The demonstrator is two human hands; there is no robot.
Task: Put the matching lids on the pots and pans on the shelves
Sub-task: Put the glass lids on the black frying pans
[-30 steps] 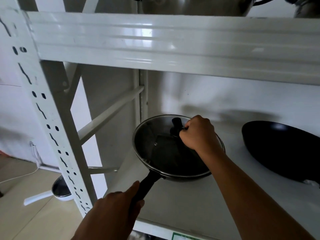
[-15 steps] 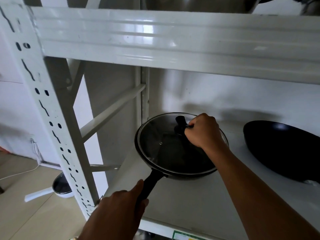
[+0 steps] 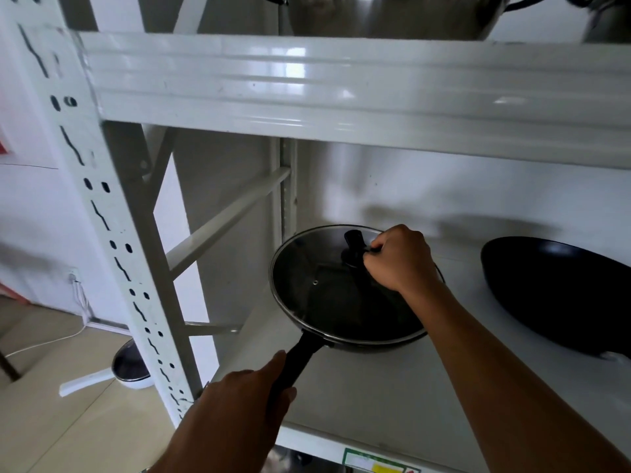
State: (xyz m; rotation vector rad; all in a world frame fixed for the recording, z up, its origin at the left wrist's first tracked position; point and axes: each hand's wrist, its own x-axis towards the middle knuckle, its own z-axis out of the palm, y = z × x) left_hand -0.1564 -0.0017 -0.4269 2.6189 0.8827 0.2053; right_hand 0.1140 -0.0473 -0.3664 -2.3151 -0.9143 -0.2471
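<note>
A black frying pan (image 3: 372, 343) sits at the left end of the white shelf (image 3: 375, 397). A round glass lid (image 3: 317, 288) with a metal rim lies on it. My right hand (image 3: 399, 257) grips the lid's black knob (image 3: 353, 240) from the right. My left hand (image 3: 239, 404) holds the pan's long black handle (image 3: 297, 360) near the shelf's front edge. A second black pan (image 3: 560, 291), without a lid, lies to the right on the same shelf.
The shelf beam above (image 3: 341, 93) hangs low over the pans and carries a steel pot (image 3: 386, 15). The white perforated upright (image 3: 102, 216) and a diagonal brace (image 3: 222, 223) stand at left. A small white-handled pan with lid (image 3: 129, 367) and a cable lie on the floor.
The pan with its lid has shifted slightly right and further onto the shelf; both hands kept their grips. The view has tilted up a little.
</note>
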